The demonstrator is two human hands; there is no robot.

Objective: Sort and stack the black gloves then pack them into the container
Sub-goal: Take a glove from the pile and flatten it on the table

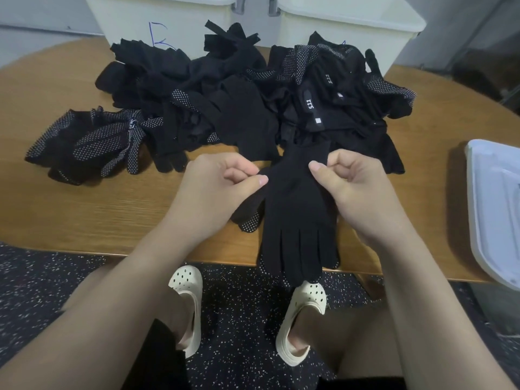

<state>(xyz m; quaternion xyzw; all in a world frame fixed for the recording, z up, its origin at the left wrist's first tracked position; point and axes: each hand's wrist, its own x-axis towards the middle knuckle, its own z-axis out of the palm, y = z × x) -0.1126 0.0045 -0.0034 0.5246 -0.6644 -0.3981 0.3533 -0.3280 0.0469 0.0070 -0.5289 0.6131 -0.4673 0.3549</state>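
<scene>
A wooden table (70, 209) with a rounded front edge and visible grain spans the frame. Below it lies a dark floor (39, 280) speckled with white flecks. Behind the table, a pale grey wall (33, 12) meets a lighter baseboard strip. Lighting is even and diffuse, casting soft shadows.

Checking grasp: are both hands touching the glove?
Touching. Head view shows the left hand and right hand each pinching the glove near its cuff.

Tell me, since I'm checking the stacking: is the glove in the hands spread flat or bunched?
Spread flat: the glove hangs smooth from both hands, left hand and right hand pinching its sides, finger sleeves straight.
</scene>
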